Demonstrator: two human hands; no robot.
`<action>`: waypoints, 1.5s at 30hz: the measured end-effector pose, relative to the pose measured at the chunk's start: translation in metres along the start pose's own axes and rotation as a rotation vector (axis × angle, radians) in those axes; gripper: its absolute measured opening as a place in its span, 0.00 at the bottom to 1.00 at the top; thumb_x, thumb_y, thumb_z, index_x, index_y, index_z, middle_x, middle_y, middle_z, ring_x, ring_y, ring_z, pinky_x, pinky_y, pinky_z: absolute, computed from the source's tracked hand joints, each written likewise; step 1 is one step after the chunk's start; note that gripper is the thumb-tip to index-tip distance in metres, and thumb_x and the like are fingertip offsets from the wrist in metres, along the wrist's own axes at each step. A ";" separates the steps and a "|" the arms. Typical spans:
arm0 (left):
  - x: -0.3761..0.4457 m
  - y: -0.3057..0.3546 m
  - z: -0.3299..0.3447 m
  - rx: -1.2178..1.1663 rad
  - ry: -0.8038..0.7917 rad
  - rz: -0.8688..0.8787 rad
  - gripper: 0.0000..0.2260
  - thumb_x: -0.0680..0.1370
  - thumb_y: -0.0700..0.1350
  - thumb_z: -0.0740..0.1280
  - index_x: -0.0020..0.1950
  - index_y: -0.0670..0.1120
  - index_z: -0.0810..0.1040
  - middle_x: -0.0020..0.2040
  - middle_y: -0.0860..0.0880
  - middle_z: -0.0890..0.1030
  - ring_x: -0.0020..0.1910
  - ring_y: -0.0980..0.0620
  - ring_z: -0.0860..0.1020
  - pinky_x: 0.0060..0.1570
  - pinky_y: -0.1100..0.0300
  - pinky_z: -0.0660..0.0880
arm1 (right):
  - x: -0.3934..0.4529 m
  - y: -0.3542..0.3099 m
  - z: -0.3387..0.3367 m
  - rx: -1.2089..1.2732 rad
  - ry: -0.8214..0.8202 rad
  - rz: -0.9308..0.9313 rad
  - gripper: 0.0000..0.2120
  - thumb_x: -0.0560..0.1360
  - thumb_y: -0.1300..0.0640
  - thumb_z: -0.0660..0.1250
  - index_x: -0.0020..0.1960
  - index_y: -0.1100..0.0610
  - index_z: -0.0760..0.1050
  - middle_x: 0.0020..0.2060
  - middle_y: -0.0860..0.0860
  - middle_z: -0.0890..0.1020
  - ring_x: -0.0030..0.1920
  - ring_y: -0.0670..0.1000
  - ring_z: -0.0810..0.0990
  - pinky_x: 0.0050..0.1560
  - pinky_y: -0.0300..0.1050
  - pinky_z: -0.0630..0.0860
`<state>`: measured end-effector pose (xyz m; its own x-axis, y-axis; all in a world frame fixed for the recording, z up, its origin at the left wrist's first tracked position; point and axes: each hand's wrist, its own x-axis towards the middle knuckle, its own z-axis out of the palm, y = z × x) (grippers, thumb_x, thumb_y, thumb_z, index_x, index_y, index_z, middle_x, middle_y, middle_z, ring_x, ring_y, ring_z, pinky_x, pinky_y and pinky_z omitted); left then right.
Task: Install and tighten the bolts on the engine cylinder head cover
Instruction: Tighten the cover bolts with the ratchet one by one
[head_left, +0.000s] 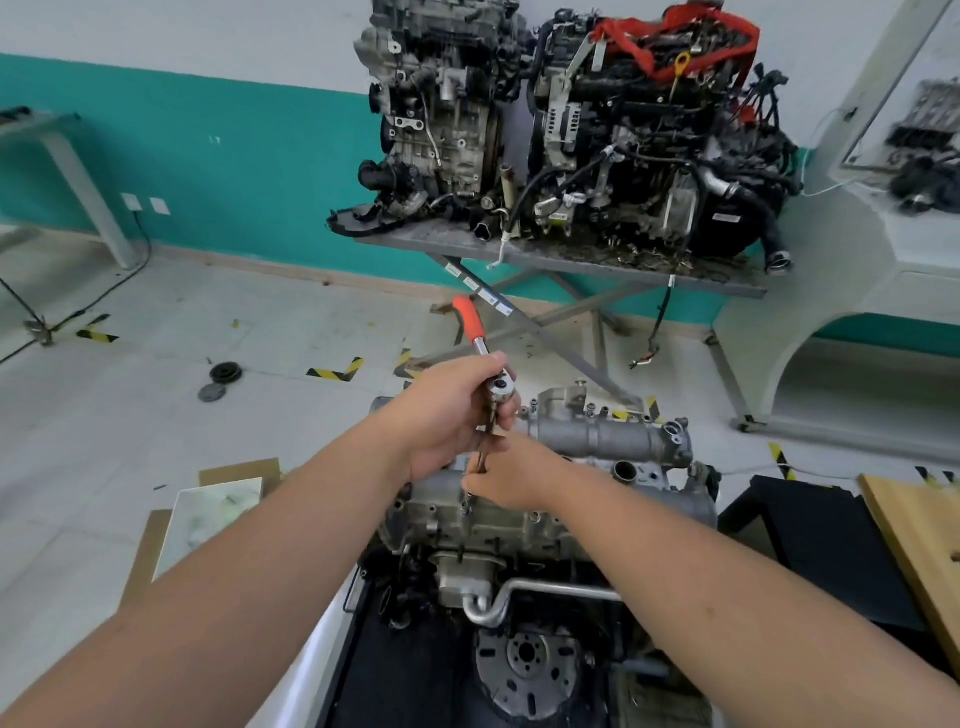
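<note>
Both hands steady a chrome, orange-handled ratchet (485, 364) over the ribbed cast-metal cover (597, 436)

Ratchet (480, 358) – orange-red grip w/ bright chrome shank and head. Cylinder head cover (597, 439) dull silver-grey, cast alu look; engine (519, 530) below it darker grey w/ black grime. Flywheel (527, 670) near edge – dark steel grey. Wall (234, 156) far side: white upper band, teal lower. Floor (156, 415) pale grey w/ yellow-black hazard-stripe tape marks (335, 370). Two far engines on a grey worktop (571, 257) – left one grey-silver, right one mostly black w/ a red strap (675, 36) over the top and a yellow dipstick loop (681, 60). Plywood (919, 540) at right light tan. Cardboard (150, 545) at left brown.
</note>
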<state>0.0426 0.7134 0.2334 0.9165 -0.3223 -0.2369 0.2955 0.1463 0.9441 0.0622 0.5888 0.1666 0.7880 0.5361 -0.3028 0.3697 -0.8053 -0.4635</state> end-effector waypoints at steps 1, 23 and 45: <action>-0.001 0.000 -0.003 -0.013 -0.007 -0.003 0.11 0.84 0.50 0.56 0.45 0.49 0.72 0.32 0.49 0.74 0.33 0.51 0.73 0.39 0.54 0.73 | 0.001 -0.002 0.001 0.017 -0.001 0.008 0.11 0.79 0.57 0.64 0.40 0.61 0.75 0.40 0.55 0.80 0.44 0.56 0.79 0.44 0.48 0.76; -0.013 -0.009 -0.025 -0.084 -0.089 -0.047 0.11 0.84 0.53 0.56 0.45 0.51 0.71 0.34 0.50 0.75 0.33 0.53 0.74 0.39 0.56 0.74 | 0.001 -0.012 0.022 0.064 0.034 0.134 0.12 0.77 0.56 0.64 0.41 0.63 0.76 0.39 0.56 0.81 0.41 0.56 0.79 0.44 0.54 0.77; 0.001 -0.021 -0.041 -0.263 -0.357 -0.036 0.09 0.77 0.50 0.63 0.49 0.48 0.81 0.41 0.49 0.79 0.32 0.53 0.70 0.31 0.60 0.63 | 0.006 -0.002 0.036 0.141 0.010 0.245 0.13 0.81 0.49 0.62 0.57 0.57 0.77 0.45 0.51 0.84 0.49 0.53 0.82 0.56 0.49 0.77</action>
<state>0.0480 0.7479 0.2036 0.7673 -0.6278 -0.1311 0.4267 0.3471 0.8352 0.0490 0.6030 0.1357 0.8503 0.3268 -0.4126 0.0961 -0.8671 -0.4888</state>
